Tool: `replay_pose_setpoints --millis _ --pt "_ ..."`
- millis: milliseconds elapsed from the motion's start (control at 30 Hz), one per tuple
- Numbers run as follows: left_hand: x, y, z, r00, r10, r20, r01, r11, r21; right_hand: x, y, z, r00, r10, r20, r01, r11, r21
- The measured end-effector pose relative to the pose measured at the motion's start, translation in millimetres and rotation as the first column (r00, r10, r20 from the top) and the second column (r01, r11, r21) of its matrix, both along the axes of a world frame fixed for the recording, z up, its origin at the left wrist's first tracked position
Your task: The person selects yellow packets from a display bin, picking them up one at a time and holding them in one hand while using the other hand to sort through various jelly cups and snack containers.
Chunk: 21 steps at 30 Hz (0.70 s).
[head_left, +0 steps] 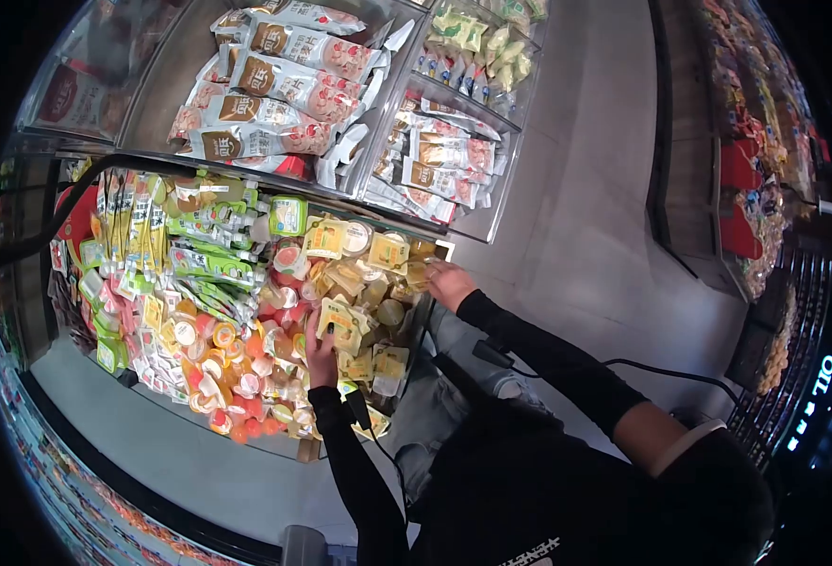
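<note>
My left hand [321, 360] is at the front of a bin of snack cups, its thumb over a square jelly cup with a yellow label [343, 326] and its fingers behind the cup. At the bin's right edge, my right hand [450, 285] has its fingertips closed around a pale yellow jelly cup [418, 275], partly hidden by the fingers. Round amber jelly cups [390, 312] and more yellow-labelled cups [389, 252] lie between and around the hands. Red and orange cups [246, 382] pile up left of my left hand.
Green pouches [213, 264] and yellow stick packs [133, 222] fill the bin's left part. Behind it, clear bins hold silver-and-pink bags [293, 85]. A black cable [661, 368] crosses by my right arm. Another stocked shelf [750, 189] stands across the grey floor [595, 189].
</note>
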<state>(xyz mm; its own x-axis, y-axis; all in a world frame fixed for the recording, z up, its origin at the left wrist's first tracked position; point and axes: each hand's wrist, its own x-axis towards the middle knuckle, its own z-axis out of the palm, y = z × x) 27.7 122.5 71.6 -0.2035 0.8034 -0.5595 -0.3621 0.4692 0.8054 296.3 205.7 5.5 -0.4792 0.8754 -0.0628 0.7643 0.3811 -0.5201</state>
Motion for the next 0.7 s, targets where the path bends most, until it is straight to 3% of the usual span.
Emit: replay_pose_setpoints --millis 33,67,133,167,200,233,267,300,333,367,400,433,467,500,533,567,600,667,700 --pt "-3.2 3.0 14.9 0.972 -0.103 -0.213 0.111 0.994 0.023 -1.7 -0.9 11.8 1.0 0.002 0.0 -0.002 1.0 0.0" --pt "-1.7 3.8 23.7 0.972 -0.103 -0.213 0.11 0.994 0.023 -2.1 -3.6 25.1 0.998 0.059 -0.033 -0.061 0.996 -0.068" --pt "6.5 -0.3 34.2 0.919 -0.103 -0.381 0.147 0.985 0.088 -6.5 -9.9 44.9 0.991 0.113 -0.066 -0.121 0.984 -0.132" --pt "-27.5 -37.0 -30.4 0.958 -0.028 0.285 0.11 0.955 -0.276 -12.2 -14.4 50.2 0.979 0.167 -0.117 -0.177 0.981 -0.08" --pt "-19.0 -33.1 -23.2 0.958 -0.03 0.287 0.111 0.955 -0.274 -18.1 -19.1 52.8 0.961 0.223 -0.165 -0.23 0.973 -0.024" --pt "-3.1 -24.4 -7.5 0.973 -0.191 0.131 0.196 0.98 -0.026 -24.7 -24.6 52.5 0.958 0.239 -0.156 -0.245 0.969 -0.021" --pt "5.2 -19.8 1.5 0.95 -0.305 -0.064 0.311 0.928 0.205 -30.5 -29.1 49.3 0.959 0.238 -0.156 -0.244 0.969 -0.02" --pt "6.3 -27.7 -19.2 0.719 -0.317 -0.618 0.562 0.789 0.249 -35.8 -33.8 43.0 0.95 0.285 -0.13 -0.283 0.959 0.035" --pt "6.8 -35.8 -35.8 0.718 -0.318 -0.619 0.564 0.787 0.25 -40.7 -37.9 35.4 0.939 0.33 -0.102 -0.321 0.943 0.09" --pt "7.4 -45.1 -51.0 0.979 -0.198 0.04 0.19 0.97 0.153 -44.6 -42.2 25.4 0.955 0.282 -0.093 -0.277 0.959 0.059" --pt "7.6 -57.9 -70.1 0.767 0.173 0.618 -0.068 0.98 -0.19 -47.6 -42.9 19.0 0.955 0.281 -0.094 -0.277 0.959 0.06" --pt "-1.9 -81.1 -102.5 0.593 0.42 0.687 -0.138 0.893 -0.428 -50.7 -42.9 13.6 0.968 0.232 -0.099 -0.24 0.968 -0.078" --pt "-2.1 -89.3 -112.1 0.595 0.419 0.686 -0.137 0.894 -0.427 -53.1 -42.6 8.2 0.978 0.182 -0.099 -0.199 0.956 -0.215" --pt "-0.7 -92.2 -113.6 0.932 0.051 0.358 0.028 0.977 -0.213 -53.9 -42.4 1.7 0.978 0.18 -0.1 -0.198 0.956 -0.215" --pt "-1.0 -94.4 -115.3 0.947 -0.295 -0.127 0.284 0.954 -0.097 -54.3 -41.5 -4.9 0.954 0.209 -0.213 -0.248 0.953 -0.175" --pt "-3.2 -93.8 -118.7 0.883 0.105 0.458 -0.024 0.984 -0.179 -54.2 -41.3 -11.3 0.917 0.238 -0.321 -0.292 0.947 -0.13" --pt "-3.9 -91.5 -116.1 0.883 0.104 0.458 -0.022 0.983 -0.181 -53.5 -37.5 -10.8 0.917 0.236 -0.322 -0.29 0.948 -0.132" --pt "-2.6 -86.9 -104.2 0.824 0.199 0.53 -0.109 0.975 -0.196 -49.9 -22.3 -1.4 0.919 0.038 -0.393 -0.174 0.933 -0.316" --pt "-1.3 -84.4 -96.9 0.788 0.245 0.564 -0.152 0.966 -0.207 -48.7 -10.8 6.1 0.939 -0.06 -0.34 -0.043 0.957 -0.287"
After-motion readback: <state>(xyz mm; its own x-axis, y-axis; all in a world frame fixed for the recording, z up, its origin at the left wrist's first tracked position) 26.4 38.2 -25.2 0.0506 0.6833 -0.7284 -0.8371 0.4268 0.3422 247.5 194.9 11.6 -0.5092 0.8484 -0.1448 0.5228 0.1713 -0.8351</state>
